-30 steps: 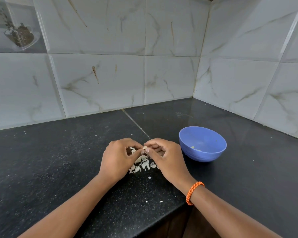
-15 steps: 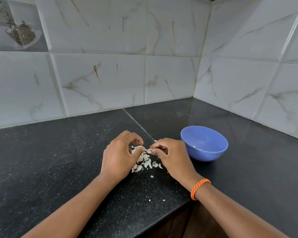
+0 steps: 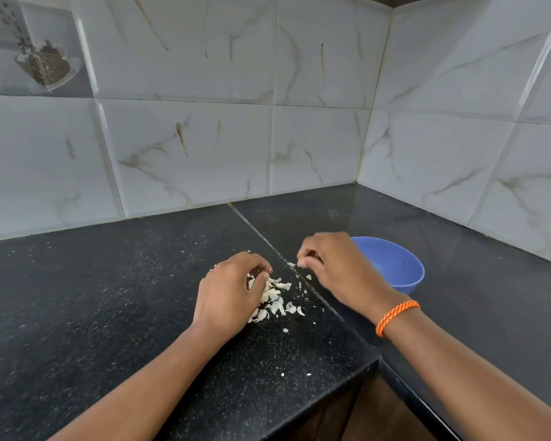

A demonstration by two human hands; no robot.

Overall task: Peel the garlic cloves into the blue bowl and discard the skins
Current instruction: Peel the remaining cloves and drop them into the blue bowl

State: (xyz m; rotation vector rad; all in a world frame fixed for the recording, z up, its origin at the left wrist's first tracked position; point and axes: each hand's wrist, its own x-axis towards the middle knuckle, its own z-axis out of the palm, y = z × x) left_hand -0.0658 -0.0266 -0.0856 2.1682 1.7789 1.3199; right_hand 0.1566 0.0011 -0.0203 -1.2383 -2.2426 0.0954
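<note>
A pile of white garlic skins (image 3: 275,302) lies on the black counter (image 3: 109,297) between my hands. My left hand (image 3: 229,292) hovers at the pile's left edge, thumb and curled fingers pinched together on a piece of skin. My right hand (image 3: 337,268) is farther right, its curled fingers pinching a small white garlic clove (image 3: 301,264) at their tips. The blue bowl (image 3: 398,265) stands just behind and to the right of that hand, which hides its left rim. What lies in the bowl is hard to make out.
Marble-look tiled walls (image 3: 315,148) meet in a corner behind the bowl. The counter's front edge steps inward near my right forearm, which wears an orange bracelet (image 3: 396,316). Small skin flakes (image 3: 285,330) are scattered in front of the pile.
My hands, which met over the pile on one clove, have come apart. The right hand has moved right and back toward the bowl; the left stays at the skins.
</note>
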